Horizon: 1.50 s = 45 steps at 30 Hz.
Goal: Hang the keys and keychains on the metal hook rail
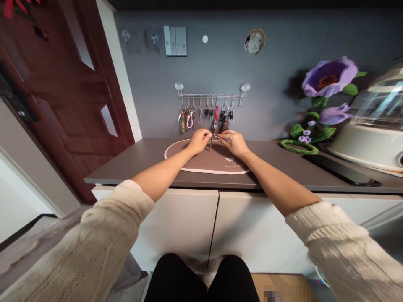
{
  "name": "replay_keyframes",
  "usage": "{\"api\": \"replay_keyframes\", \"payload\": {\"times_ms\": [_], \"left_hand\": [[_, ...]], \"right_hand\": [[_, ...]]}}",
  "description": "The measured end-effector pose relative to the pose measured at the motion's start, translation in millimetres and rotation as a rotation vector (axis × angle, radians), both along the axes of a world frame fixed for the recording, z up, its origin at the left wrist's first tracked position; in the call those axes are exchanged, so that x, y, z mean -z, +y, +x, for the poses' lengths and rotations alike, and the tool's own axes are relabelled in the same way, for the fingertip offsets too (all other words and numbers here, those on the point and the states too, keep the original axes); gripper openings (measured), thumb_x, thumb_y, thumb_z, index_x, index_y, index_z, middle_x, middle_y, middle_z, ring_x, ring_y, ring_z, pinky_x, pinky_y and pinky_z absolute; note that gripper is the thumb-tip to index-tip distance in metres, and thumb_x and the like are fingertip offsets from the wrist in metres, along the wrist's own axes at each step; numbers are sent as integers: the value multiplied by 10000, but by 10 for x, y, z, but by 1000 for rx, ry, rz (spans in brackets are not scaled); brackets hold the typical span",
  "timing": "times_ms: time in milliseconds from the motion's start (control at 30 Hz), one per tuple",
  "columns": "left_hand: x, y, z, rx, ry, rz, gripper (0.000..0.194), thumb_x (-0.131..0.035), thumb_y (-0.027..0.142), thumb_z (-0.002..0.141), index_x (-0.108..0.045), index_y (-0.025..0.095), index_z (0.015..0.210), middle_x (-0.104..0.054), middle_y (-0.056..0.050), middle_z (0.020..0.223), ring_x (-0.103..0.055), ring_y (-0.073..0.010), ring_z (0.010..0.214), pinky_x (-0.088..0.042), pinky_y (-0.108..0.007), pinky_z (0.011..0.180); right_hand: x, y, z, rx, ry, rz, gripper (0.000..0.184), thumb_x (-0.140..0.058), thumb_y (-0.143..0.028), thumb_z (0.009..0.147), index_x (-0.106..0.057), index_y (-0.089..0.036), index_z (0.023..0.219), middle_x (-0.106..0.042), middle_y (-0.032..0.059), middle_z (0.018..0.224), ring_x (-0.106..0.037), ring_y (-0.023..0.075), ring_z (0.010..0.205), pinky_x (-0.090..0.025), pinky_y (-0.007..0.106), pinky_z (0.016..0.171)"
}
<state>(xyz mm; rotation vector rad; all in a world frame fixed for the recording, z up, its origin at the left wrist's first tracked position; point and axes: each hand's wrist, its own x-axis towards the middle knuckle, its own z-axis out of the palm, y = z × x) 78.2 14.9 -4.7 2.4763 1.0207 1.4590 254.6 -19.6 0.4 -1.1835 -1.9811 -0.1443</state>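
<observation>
My left hand [200,141] and my right hand [234,143] meet above a brown mat with a pale border [176,156]. Between their fingertips is a small metal key ring [214,135], pinched from both sides. A key [210,145] dangles from it on the left, over the mat. Something thin and dark sticks out at my right fingertips, too small to make out fully. Just behind my hands, a clear rail [210,96] on the wall carries several hooks with keys, including a pink loop [189,120], a red strap [216,114] and a gold tag [183,121].
Purple artificial flowers [330,79] stand right on the dark counter [132,161]. Near them lie a black phone-like slab [343,170] and a large cream appliance [371,138]. White cabinet doors [176,222] are below. A red-brown door [72,84] is at left.
</observation>
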Motion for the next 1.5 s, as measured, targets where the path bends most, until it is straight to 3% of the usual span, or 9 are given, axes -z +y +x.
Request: {"api": "replay_keyframes", "payload": {"times_ms": [400, 500, 600, 733, 1000, 1267, 1500], "left_hand": [[-14, -10, -24, -78, -17, 54, 173, -390, 215, 861, -544, 172, 795, -567, -46, 848, -498, -158, 839, -384, -275, 792], [-27, -26, -28, -101, 5, 52, 182, -373, 206, 869, -542, 179, 807, -561, -47, 865, -495, -163, 852, -379, -276, 796], [-42, -48, -26, -104, 32, 70, 193, -362, 201, 873, -546, 180, 818, -556, -46, 869, -495, -164, 851, -376, -273, 792], [-57, -80, -18, -100, 77, 103, 205, -359, 199, 876, -557, 179, 830, -553, -46, 874, -496, -166, 848, -371, -270, 778], [-57, -115, 2, -98, 150, 151, 205, -374, 207, 877, -574, 178, 846, -556, -40, 890, -498, -158, 843, -364, -261, 745], [-56, -156, 24, -63, 131, 162, 222, -370, 230, 883, -586, 183, 863, -562, -36, 870, -511, -156, 843, -381, -264, 761], [17, -118, 50, -73, 105, 120, 242, -369, 237, 881, -584, 166, 963, -576, -64, 957, -527, -173, 910, -395, -286, 819]], "right_hand": [[-12, -51, -99, -65, -165, 3, 342, -577, -404, 756, -661, -229, 1038, -616, 82, 1004, -543, 226, 949, -389, 332, 896], [-33, -118, -149, -81, -175, 18, 338, -495, -441, 805, -676, -221, 988, -624, 81, 977, -547, 212, 932, -382, 325, 898], [-47, -154, -185, -57, -94, 40, 334, -419, -398, 852, -686, -205, 912, -633, 82, 929, -552, 194, 897, -387, 312, 870], [-33, -122, -206, -31, 90, 17, 249, -506, -366, 804, -654, -186, 894, -629, 73, 893, -557, 171, 823, -419, 297, 794], [48, -4, -204, -190, 330, -140, 224, -543, -379, 751, -564, -164, 808, -610, 13, 744, -547, 125, 667, -424, 260, 653], [46, 12, -192, -241, 387, -123, 178, -515, -344, 754, -522, -166, 767, -561, -2, 726, -498, 113, 658, -403, 252, 660], [8, 10, -88, -167, 433, -7, 173, -473, -348, 781, -495, -178, 758, -541, 15, 754, -496, 137, 723, -400, 282, 724]]}}
